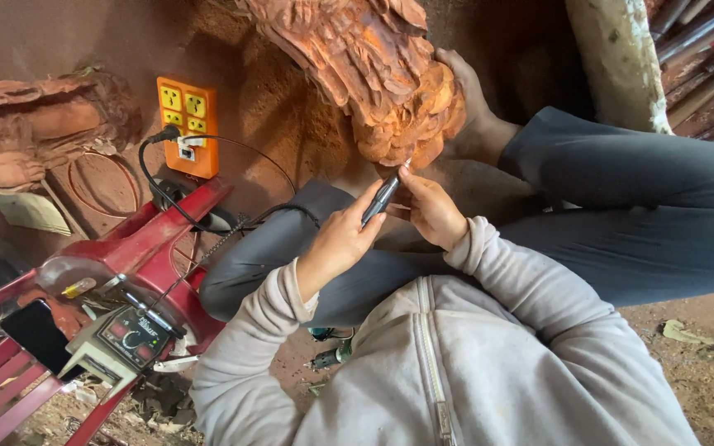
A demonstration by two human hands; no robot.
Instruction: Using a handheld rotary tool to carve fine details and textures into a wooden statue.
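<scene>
Holding slim dark rotary handpiece (380, 198): left hand (336, 244) clenched around its shaft, tip against lower edge of reddish wood carving (373, 74). Right hand (431, 206) pinches handpiece near tip, fingers closed on it. Carving stands on floor, braced by bare foot (468, 107). Orange power strip (186, 124) on dusty floor, black cable plugged in. Control box (130, 334) sits on red plastic chair (138, 248). Phone (39, 334) beside it.
</scene>
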